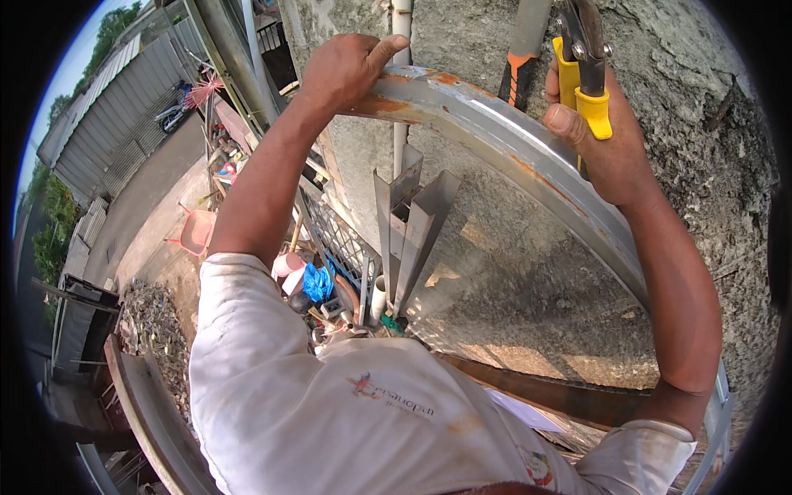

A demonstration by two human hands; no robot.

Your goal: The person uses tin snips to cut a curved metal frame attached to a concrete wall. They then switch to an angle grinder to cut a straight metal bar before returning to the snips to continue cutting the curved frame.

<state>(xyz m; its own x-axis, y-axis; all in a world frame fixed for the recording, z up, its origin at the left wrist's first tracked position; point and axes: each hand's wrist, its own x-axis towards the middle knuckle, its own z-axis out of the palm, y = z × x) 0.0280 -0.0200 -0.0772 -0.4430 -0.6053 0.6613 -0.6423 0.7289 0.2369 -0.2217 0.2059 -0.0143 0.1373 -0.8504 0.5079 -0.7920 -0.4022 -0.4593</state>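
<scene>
My left hand (342, 73) rests over the upper end of a curved-looking grey metal channel (503, 140) with rust patches, its fingers curled round the edge and thumb stretched along the top. In my right hand (615, 148) is a pair of snips with yellow grips (592, 114) and dark metal arms; their jaws run past the upper edge of view. My right hand is just above the channel. Beside the snips, against the wall, is a flat grey tool with an orange and black handle (518, 73).
A rough concrete wall (685, 99) rises ahead and right. Upright metal profiles (421, 223) lean below the channel, near a white pipe (401, 49). Down left are a blue plastic bag (317, 282), a pink wheelbarrow-like tray (198, 233), rubble (153, 330) and a corrugated fence (107, 107).
</scene>
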